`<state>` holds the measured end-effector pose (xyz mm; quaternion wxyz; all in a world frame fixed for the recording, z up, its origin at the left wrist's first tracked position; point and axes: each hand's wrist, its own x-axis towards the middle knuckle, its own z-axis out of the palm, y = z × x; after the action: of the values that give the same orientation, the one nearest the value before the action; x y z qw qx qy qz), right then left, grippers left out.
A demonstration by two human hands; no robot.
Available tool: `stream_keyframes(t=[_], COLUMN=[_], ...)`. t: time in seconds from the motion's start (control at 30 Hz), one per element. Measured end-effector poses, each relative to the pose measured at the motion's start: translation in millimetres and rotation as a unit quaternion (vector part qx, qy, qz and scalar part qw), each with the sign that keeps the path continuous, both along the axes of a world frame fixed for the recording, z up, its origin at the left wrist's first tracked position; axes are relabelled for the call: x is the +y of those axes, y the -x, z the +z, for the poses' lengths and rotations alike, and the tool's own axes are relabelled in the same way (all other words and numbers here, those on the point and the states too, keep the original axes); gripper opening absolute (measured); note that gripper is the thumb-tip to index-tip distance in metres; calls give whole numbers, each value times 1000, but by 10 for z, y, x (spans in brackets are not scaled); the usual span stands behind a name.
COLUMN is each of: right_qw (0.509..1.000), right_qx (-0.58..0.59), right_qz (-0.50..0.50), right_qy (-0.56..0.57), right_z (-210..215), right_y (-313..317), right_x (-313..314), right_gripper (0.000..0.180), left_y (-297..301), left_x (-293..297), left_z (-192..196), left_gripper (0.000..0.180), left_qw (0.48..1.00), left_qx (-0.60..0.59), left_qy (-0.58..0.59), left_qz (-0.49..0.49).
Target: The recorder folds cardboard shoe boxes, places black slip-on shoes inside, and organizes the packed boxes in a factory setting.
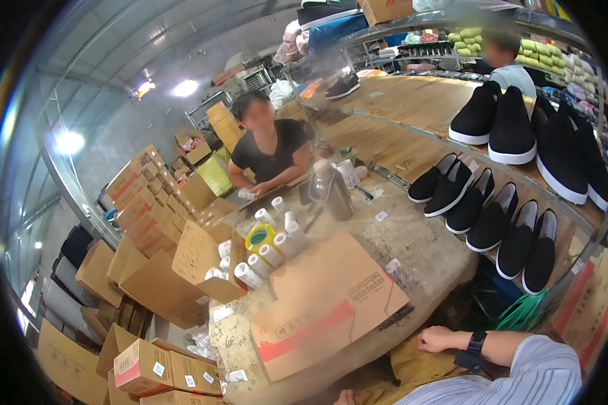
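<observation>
Apparently pause step: my bare right hand (436,339) curled closed over mustard-brown cloth (415,366) at lap, nothing seen in grip; bare left hand (345,397) mostly cropped at lower edge, I cannot tell its state. Brown cardboard carton with red stripe (324,290) lies on worn grey-brown table (425,250), untouched; white cylindrical rolls (248,275) near its far side. Judged: handling carton calls for forward reach, opened fingers

Left hand (345,397): cut off by lower edge; grip indeterminable. Right hand (436,339): curled, fingertips hidden; contents, if any, indeterminable. Flattened brown cardboard carton with red band (324,290): fine print too small to read. Seated person in black T-shirt (269,156): head blurred, legs hidden behind table. Person in pale top behind shelf (515,79): head blurred, lower body hidden.
</observation>
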<state>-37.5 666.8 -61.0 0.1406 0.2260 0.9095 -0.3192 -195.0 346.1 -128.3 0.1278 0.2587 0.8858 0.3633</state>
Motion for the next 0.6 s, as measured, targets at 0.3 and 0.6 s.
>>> stream_keyframes(t=[0.3,0.6], right_qw=[956,968], right_qx=[-3,98], right_qz=[149,58], right_qy=[251,225], right_z=[108,396], right_y=[-470,-294], right_x=[-11,155], right_gripper=[25,21], left_y=[-147,-2], left_x=[-580,-295], left_z=[190,1259], left_gripper=[29,10], left_qw=[959,990], left_qx=[-269,7], left_qy=[-23,-77], left_qz=[-87,-118])
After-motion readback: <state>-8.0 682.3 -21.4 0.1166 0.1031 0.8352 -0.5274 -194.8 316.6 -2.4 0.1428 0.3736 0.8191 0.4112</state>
